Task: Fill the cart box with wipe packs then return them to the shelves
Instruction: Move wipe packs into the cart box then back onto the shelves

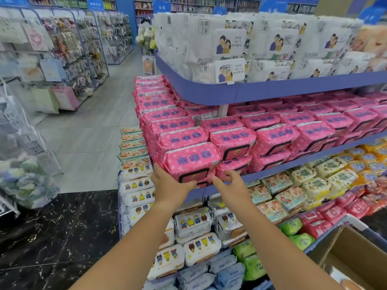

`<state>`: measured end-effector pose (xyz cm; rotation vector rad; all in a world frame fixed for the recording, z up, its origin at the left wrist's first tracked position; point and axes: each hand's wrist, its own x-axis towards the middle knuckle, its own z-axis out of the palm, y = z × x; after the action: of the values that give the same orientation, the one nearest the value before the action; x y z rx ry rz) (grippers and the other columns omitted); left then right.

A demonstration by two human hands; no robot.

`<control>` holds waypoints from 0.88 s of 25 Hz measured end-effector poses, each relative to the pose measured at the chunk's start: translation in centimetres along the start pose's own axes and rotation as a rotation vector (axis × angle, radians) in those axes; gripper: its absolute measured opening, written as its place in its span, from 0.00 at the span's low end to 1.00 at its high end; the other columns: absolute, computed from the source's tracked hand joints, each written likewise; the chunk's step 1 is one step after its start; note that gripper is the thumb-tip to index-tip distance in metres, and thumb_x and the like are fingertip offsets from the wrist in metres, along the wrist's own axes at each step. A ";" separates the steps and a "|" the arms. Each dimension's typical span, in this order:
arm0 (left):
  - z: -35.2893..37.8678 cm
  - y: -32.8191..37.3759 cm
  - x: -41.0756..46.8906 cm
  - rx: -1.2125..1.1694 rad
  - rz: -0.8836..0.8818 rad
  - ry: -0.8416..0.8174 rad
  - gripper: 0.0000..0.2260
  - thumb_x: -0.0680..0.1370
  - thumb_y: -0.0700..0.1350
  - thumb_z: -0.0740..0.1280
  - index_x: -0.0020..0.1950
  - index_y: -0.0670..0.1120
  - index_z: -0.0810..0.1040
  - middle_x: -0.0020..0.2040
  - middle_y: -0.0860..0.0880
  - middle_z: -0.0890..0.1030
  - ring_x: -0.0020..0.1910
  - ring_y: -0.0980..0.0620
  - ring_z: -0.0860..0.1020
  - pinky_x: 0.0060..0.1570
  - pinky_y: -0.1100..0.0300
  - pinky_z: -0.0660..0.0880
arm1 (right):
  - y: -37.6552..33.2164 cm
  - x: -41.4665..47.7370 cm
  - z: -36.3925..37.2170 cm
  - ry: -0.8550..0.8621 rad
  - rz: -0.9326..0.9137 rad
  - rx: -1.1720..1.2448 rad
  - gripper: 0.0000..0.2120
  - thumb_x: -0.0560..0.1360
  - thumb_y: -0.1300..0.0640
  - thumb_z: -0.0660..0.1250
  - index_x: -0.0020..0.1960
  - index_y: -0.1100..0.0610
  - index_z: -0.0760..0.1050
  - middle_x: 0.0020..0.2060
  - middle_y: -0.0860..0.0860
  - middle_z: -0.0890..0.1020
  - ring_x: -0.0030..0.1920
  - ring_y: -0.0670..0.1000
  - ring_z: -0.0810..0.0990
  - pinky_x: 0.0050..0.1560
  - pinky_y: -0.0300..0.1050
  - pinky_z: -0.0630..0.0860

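Note:
A pink wipe pack (191,162) sits at the front left corner of the middle shelf (314,158), on top of other pink packs. My left hand (169,185) grips its lower left side, thumb on the front flap. My right hand (230,183) is just right of the pack's lower front edge, fingers curled and pinching at the pack below it. The brown cardboard cart box (354,254) shows at the bottom right, open; I see nothing pink inside the part in view.
White tissue packs (261,45) fill the top shelf. White bear-print (192,222), green (251,260) and red packs (326,216) lie on the lower shelf. An aisle with grey and black floor (83,143) runs left, past accessory racks (69,53).

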<state>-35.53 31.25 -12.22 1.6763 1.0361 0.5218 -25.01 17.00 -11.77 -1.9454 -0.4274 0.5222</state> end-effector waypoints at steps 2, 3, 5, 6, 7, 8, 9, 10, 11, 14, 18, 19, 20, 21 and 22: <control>-0.4 0.1 -0.8 0.023 -0.012 -0.007 0.57 0.69 0.49 0.82 0.82 0.51 0.41 0.79 0.45 0.52 0.76 0.40 0.63 0.66 0.49 0.70 | 0.7 -1.1 -0.7 -0.030 -0.001 -0.056 0.33 0.79 0.44 0.67 0.79 0.53 0.60 0.73 0.51 0.69 0.68 0.54 0.73 0.64 0.55 0.74; -0.6 -0.1 -1.2 0.035 -0.016 -0.006 0.56 0.70 0.48 0.81 0.82 0.51 0.41 0.80 0.45 0.51 0.76 0.40 0.64 0.64 0.51 0.71 | 1.0 -1.7 -1.1 -0.051 -0.017 -0.109 0.32 0.80 0.44 0.67 0.79 0.52 0.59 0.74 0.50 0.69 0.69 0.54 0.72 0.65 0.55 0.74; -1.1 -1.2 -2.1 0.062 -0.042 -0.051 0.54 0.73 0.46 0.78 0.83 0.50 0.39 0.82 0.45 0.48 0.74 0.38 0.66 0.54 0.54 0.73 | 2.1 -3.4 -2.2 -0.080 -0.065 -0.291 0.31 0.80 0.45 0.67 0.78 0.53 0.61 0.74 0.50 0.68 0.70 0.53 0.71 0.67 0.54 0.72; -1.2 -1.8 -2.5 0.069 -0.079 -0.102 0.53 0.75 0.46 0.76 0.82 0.51 0.37 0.83 0.45 0.46 0.73 0.36 0.68 0.51 0.53 0.75 | 2.7 -4.2 -2.8 -0.099 -0.100 -0.409 0.31 0.80 0.45 0.67 0.78 0.53 0.61 0.74 0.50 0.68 0.71 0.53 0.70 0.68 0.54 0.72; -1.1 -2.4 -3.5 0.091 -0.116 -0.167 0.51 0.76 0.47 0.74 0.82 0.51 0.36 0.83 0.45 0.45 0.71 0.38 0.71 0.50 0.51 0.76 | 3.6 -5.2 -3.5 -0.114 -0.122 -0.522 0.30 0.80 0.44 0.66 0.77 0.53 0.62 0.74 0.51 0.68 0.71 0.53 0.70 0.68 0.53 0.71; -0.8 -2.7 -4.6 0.111 -0.145 -0.230 0.50 0.77 0.47 0.73 0.82 0.51 0.36 0.83 0.45 0.45 0.70 0.42 0.72 0.54 0.49 0.76 | 4.3 -6.1 -4.2 -0.124 -0.138 -0.616 0.30 0.80 0.44 0.66 0.77 0.53 0.62 0.75 0.51 0.67 0.71 0.54 0.70 0.68 0.53 0.71; -0.1 -3.0 -5.8 0.127 -0.177 -0.301 0.48 0.78 0.48 0.72 0.82 0.51 0.37 0.84 0.46 0.46 0.70 0.46 0.71 0.59 0.48 0.74 | 5.3 -6.9 -5.1 -0.132 -0.143 -0.687 0.31 0.80 0.42 0.65 0.78 0.53 0.61 0.75 0.51 0.66 0.71 0.54 0.69 0.68 0.53 0.71; 0.9 -3.4 -7.3 0.150 -0.203 -0.382 0.47 0.78 0.49 0.72 0.83 0.51 0.39 0.84 0.48 0.46 0.73 0.47 0.68 0.63 0.48 0.73 | 6.5 -8.0 -6.2 -0.135 -0.135 -0.737 0.32 0.80 0.42 0.65 0.78 0.54 0.61 0.74 0.51 0.67 0.71 0.54 0.69 0.68 0.52 0.70; 2.0 -3.7 -8.8 0.188 -0.204 -0.472 0.45 0.79 0.50 0.71 0.83 0.52 0.40 0.84 0.49 0.47 0.73 0.48 0.68 0.63 0.49 0.73 | 7.8 -9.1 -7.3 -0.127 -0.132 -0.771 0.32 0.80 0.42 0.65 0.78 0.54 0.61 0.74 0.52 0.67 0.71 0.54 0.69 0.68 0.52 0.70; 6.4 -5.1 -13.2 0.452 -0.025 -0.750 0.40 0.81 0.54 0.67 0.83 0.52 0.43 0.83 0.51 0.46 0.71 0.48 0.69 0.58 0.53 0.77 | 13.8 -13.0 -11.3 -0.121 0.010 -0.829 0.32 0.80 0.42 0.64 0.78 0.54 0.61 0.74 0.52 0.67 0.73 0.55 0.67 0.70 0.51 0.68; 14.5 -6.2 -16.7 0.903 0.491 -0.960 0.38 0.79 0.64 0.61 0.82 0.49 0.51 0.81 0.48 0.54 0.79 0.45 0.56 0.76 0.49 0.60 | 24.4 -17.3 -17.0 -0.102 0.199 -0.846 0.27 0.80 0.43 0.62 0.74 0.56 0.66 0.65 0.54 0.72 0.66 0.56 0.71 0.63 0.51 0.69; 16.2 -6.1 -17.5 1.005 0.565 -1.000 0.37 0.77 0.68 0.57 0.80 0.48 0.55 0.79 0.46 0.58 0.78 0.44 0.58 0.75 0.49 0.61 | 26.9 -18.0 -18.3 -0.128 0.248 -0.850 0.26 0.80 0.43 0.60 0.72 0.57 0.68 0.63 0.54 0.73 0.65 0.57 0.72 0.61 0.51 0.69; 17.9 -6.4 -17.9 1.101 0.620 -1.018 0.38 0.74 0.70 0.52 0.78 0.49 0.60 0.77 0.46 0.62 0.77 0.43 0.62 0.73 0.48 0.63 | 29.1 -18.2 -19.9 -0.146 0.302 -0.852 0.24 0.79 0.45 0.59 0.70 0.58 0.69 0.63 0.55 0.73 0.64 0.58 0.72 0.60 0.50 0.69; 19.2 -6.7 -18.1 1.196 0.660 -1.016 0.38 0.72 0.70 0.50 0.76 0.50 0.64 0.75 0.45 0.66 0.74 0.42 0.66 0.70 0.47 0.67 | 31.3 -18.0 -21.4 -0.158 0.356 -0.845 0.22 0.79 0.46 0.60 0.67 0.58 0.70 0.62 0.55 0.74 0.63 0.58 0.73 0.59 0.50 0.69; 20.5 -7.0 -18.4 1.271 0.666 -1.021 0.38 0.71 0.70 0.51 0.75 0.50 0.68 0.73 0.44 0.71 0.72 0.41 0.71 0.68 0.46 0.71 | 33.9 -17.5 -23.1 -0.174 0.398 -0.850 0.19 0.79 0.47 0.62 0.65 0.57 0.71 0.61 0.55 0.74 0.62 0.58 0.73 0.58 0.51 0.70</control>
<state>-32.38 5.26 -23.29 2.8857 -0.1247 -0.7875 -25.18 -23.17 -31.10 -2.8463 -0.4063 0.8628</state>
